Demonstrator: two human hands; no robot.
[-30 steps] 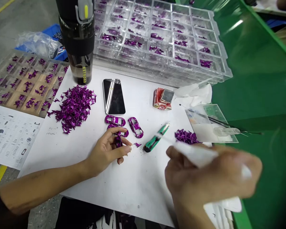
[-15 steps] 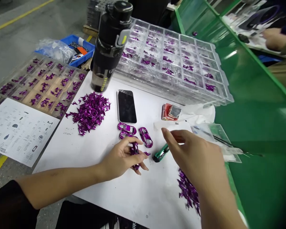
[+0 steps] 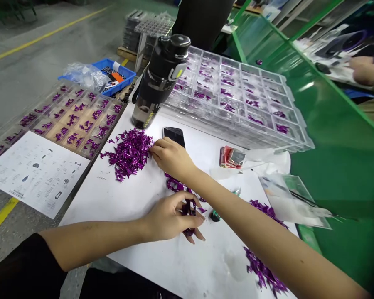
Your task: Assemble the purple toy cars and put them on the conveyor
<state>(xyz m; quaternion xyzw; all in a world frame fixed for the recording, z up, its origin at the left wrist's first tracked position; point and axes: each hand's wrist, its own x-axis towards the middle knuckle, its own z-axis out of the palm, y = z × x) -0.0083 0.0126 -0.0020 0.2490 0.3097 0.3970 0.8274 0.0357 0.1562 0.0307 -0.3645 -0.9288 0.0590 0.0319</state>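
My left hand (image 3: 163,219) is closed around a shiny purple car-shaped shell (image 3: 190,207), held over the white tabletop (image 3: 137,257). Across the table reaches my right hand (image 3: 172,158), its fingertips pinched together at the right edge of a heap of small pointed purple pieces (image 3: 127,155). Whatever lies between those fingertips is hidden. More purple car-shaped shells (image 3: 173,184) lie behind my left hand, partly covered by my right hand and forearm. A green-handled tool (image 3: 215,216) is mostly hidden beneath the right forearm.
A dark bottle (image 3: 157,89) and a phone (image 3: 176,133) stand and lie behind the heap. Clear compartment boxes (image 3: 237,128) sit at the back; a sorted tray (image 3: 54,108) and printed sheet (image 3: 31,174) are left. More purple pieces (image 3: 263,272) lie right, near a green partition (image 3: 345,166).
My right hand has swung left across the table to the heap of purple pieces. The left hand keeps hold of the car-shaped shell. The whole view has shifted slightly.
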